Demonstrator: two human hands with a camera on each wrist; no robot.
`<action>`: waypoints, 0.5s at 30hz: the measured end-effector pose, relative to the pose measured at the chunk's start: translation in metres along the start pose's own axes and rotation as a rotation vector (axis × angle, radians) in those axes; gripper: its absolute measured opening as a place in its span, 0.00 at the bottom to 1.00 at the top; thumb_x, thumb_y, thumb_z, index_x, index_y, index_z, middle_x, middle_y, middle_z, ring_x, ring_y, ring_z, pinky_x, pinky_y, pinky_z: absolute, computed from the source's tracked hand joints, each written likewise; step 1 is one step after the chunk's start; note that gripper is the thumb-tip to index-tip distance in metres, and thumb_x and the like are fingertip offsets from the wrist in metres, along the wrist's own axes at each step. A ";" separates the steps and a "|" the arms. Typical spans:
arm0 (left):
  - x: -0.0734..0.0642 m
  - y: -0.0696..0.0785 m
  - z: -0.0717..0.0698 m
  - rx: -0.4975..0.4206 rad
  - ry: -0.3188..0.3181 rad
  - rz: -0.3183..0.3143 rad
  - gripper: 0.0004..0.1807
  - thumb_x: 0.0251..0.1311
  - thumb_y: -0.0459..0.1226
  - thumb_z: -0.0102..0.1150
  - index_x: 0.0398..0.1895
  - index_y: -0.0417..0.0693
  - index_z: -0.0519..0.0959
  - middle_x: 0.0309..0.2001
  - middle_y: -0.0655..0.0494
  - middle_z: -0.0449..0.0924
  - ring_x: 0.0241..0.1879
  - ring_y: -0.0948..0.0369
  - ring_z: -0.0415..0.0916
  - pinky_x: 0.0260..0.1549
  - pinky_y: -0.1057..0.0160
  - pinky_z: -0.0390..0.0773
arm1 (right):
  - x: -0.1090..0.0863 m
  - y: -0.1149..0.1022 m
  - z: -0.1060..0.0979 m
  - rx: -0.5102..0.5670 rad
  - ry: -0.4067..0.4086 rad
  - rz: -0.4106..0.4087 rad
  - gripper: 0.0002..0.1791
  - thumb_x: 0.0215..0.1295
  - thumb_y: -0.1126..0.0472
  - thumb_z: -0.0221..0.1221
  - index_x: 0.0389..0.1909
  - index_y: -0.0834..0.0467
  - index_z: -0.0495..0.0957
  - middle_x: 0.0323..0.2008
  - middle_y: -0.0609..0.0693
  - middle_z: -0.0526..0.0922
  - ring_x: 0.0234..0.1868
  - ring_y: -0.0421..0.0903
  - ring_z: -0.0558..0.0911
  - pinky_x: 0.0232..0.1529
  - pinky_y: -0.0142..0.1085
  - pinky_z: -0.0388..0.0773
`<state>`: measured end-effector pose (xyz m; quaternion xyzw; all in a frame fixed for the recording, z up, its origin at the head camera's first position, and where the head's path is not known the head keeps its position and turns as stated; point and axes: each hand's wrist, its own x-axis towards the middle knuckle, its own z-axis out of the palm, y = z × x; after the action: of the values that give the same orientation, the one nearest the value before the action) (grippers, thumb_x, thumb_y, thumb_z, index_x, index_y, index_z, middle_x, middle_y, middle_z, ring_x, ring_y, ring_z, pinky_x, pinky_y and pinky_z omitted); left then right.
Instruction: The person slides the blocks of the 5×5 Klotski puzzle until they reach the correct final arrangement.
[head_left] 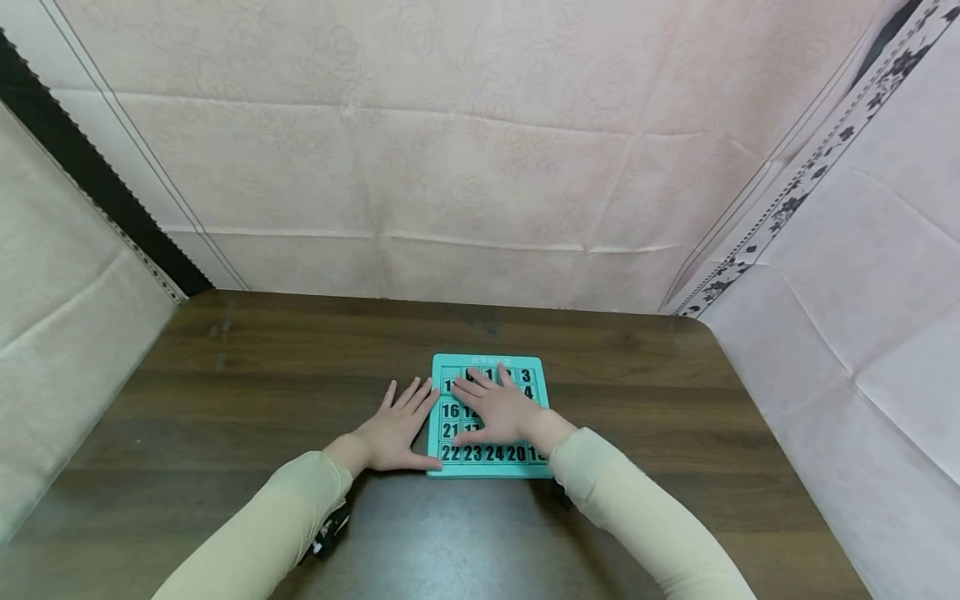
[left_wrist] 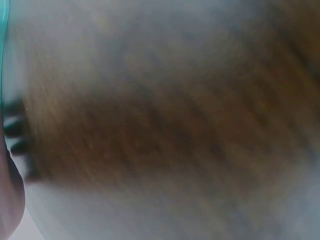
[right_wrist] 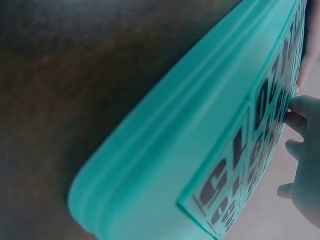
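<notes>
A turquoise number slide puzzle (head_left: 491,471) with black numbers on pale tiles lies flat on the wooden table. At its left side is my left hand (head_left: 392,437), fingers spread, with the fingertips by the upper left edge and the thumb at the lower left corner. My right hand (head_left: 498,412) lies over the upper middle tiles with straight, spread fingers and hides several numbers. In the right wrist view, the puzzle's frame (right_wrist: 150,165) fills the middle, and the right hand's fingers (right_wrist: 295,148) reach over the tiles. Only a sliver of the left hand (left_wrist: 11,200) shows in the left wrist view.
The brown wooden table (head_left: 285,375) extends around the puzzle. A pale patterned cloth (head_left: 450,183) hangs behind its far edge. More white cloth hangs on the left (head_left: 67,333) and right (head_left: 862,333), one bordered with dark flowers. A dark wrist device (head_left: 330,529) sits under the left sleeve.
</notes>
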<state>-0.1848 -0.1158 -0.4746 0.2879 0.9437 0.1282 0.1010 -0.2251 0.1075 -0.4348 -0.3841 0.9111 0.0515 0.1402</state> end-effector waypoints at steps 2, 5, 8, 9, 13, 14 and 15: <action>0.000 0.000 0.000 0.001 0.000 -0.002 0.59 0.50 0.71 0.48 0.74 0.43 0.43 0.75 0.45 0.36 0.74 0.46 0.33 0.67 0.37 0.33 | -0.001 -0.001 0.000 -0.001 0.005 -0.001 0.50 0.56 0.22 0.38 0.74 0.46 0.44 0.75 0.42 0.46 0.76 0.47 0.41 0.70 0.58 0.34; 0.000 0.000 0.000 0.002 -0.001 -0.003 0.59 0.49 0.71 0.48 0.74 0.43 0.43 0.75 0.45 0.37 0.74 0.46 0.34 0.67 0.37 0.33 | -0.002 -0.002 0.002 -0.012 0.010 -0.002 0.50 0.56 0.22 0.37 0.74 0.46 0.44 0.75 0.42 0.46 0.76 0.47 0.41 0.70 0.58 0.35; 0.000 0.000 0.000 0.002 -0.003 -0.006 0.59 0.49 0.71 0.48 0.74 0.43 0.43 0.75 0.45 0.37 0.74 0.46 0.34 0.67 0.37 0.33 | -0.003 -0.003 0.002 -0.014 0.014 -0.005 0.50 0.56 0.22 0.38 0.74 0.46 0.45 0.75 0.42 0.46 0.76 0.48 0.41 0.70 0.58 0.35; 0.000 0.001 0.000 0.002 -0.003 -0.007 0.59 0.49 0.71 0.48 0.74 0.43 0.44 0.75 0.45 0.37 0.74 0.46 0.34 0.67 0.37 0.33 | -0.004 -0.003 0.002 -0.014 0.013 -0.007 0.50 0.56 0.22 0.38 0.74 0.46 0.45 0.75 0.42 0.46 0.76 0.48 0.41 0.70 0.58 0.35; 0.000 0.000 0.000 0.005 -0.005 -0.011 0.59 0.49 0.71 0.48 0.74 0.43 0.44 0.75 0.45 0.37 0.74 0.46 0.33 0.67 0.37 0.33 | -0.005 -0.004 0.003 -0.002 0.013 -0.013 0.50 0.56 0.23 0.39 0.74 0.46 0.45 0.75 0.43 0.46 0.76 0.48 0.41 0.70 0.59 0.35; 0.000 0.000 0.000 0.007 -0.006 -0.011 0.59 0.49 0.71 0.48 0.74 0.44 0.44 0.75 0.45 0.37 0.74 0.46 0.33 0.67 0.37 0.33 | -0.006 -0.005 0.003 -0.002 0.015 -0.015 0.50 0.56 0.23 0.39 0.74 0.46 0.45 0.75 0.43 0.46 0.76 0.48 0.40 0.70 0.59 0.35; 0.000 0.000 0.000 0.007 -0.006 -0.011 0.59 0.49 0.71 0.48 0.74 0.44 0.44 0.75 0.45 0.37 0.74 0.46 0.33 0.67 0.37 0.33 | -0.006 -0.005 0.004 -0.005 0.016 -0.016 0.50 0.56 0.23 0.39 0.74 0.46 0.45 0.75 0.42 0.46 0.76 0.48 0.40 0.70 0.59 0.35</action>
<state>-0.1847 -0.1156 -0.4750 0.2833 0.9454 0.1233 0.1034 -0.2170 0.1089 -0.4371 -0.3921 0.9090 0.0495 0.1322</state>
